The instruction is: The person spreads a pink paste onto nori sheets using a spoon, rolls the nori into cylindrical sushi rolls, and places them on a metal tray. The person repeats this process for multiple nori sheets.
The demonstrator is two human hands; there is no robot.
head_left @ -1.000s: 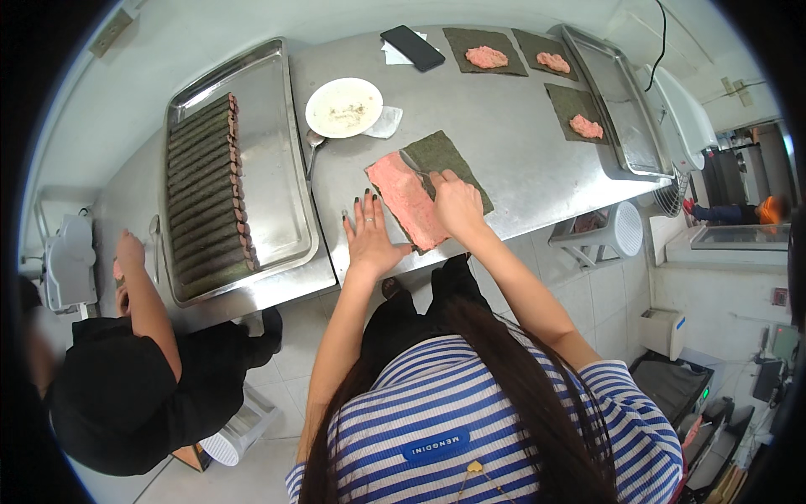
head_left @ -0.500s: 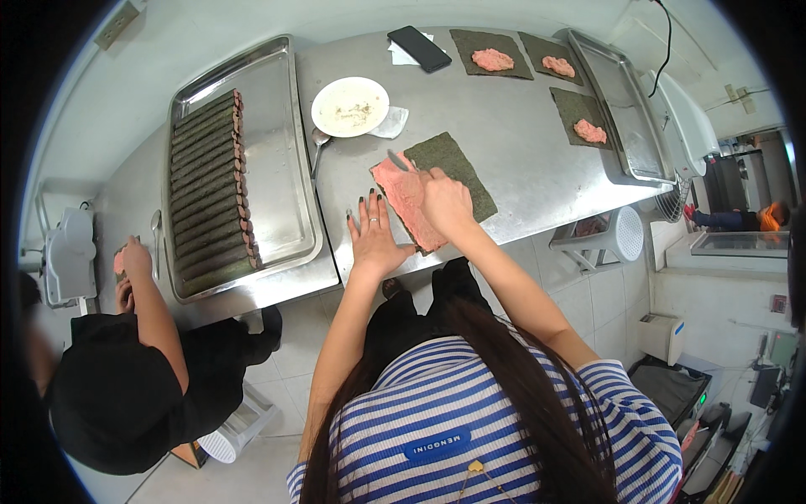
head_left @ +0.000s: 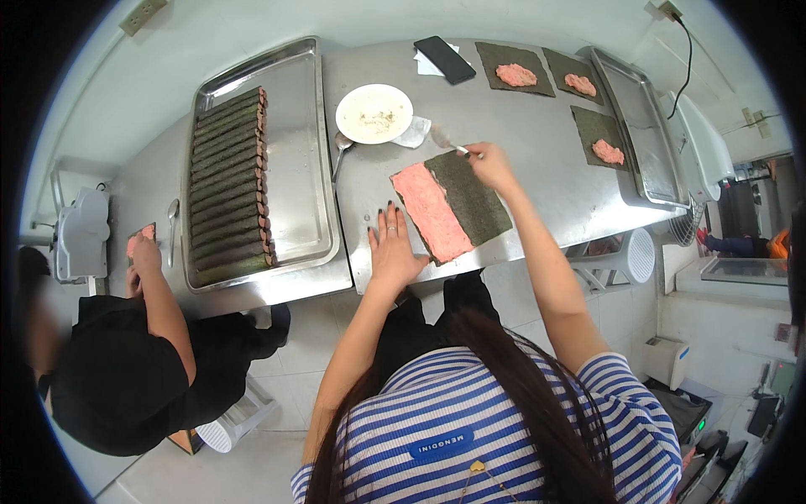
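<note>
Seaweed sheet [head_left: 453, 206], half spread with pink paste, lies on the steel table [head_left: 537, 143] near its front edge. The right hand [head_left: 491, 164] pinches a spoon [head_left: 443, 139] just beyond the sheet's far corner; the left hand [head_left: 393, 250] rests flat and open beside it. A white plate [head_left: 374, 113] sits behind, with a tray of rolls [head_left: 252, 168] at left

On the steel table [head_left: 537, 143], the dark seaweed sheet half-spread with pink paste [head_left: 451, 204] lies centre; the round white plate [head_left: 374, 113] at eleven o'clock, the long steel tray of dark rolls [head_left: 298, 134] at nine, three dark seaweed sheets topped with pink paste [head_left: 515, 70] at one.
</note>
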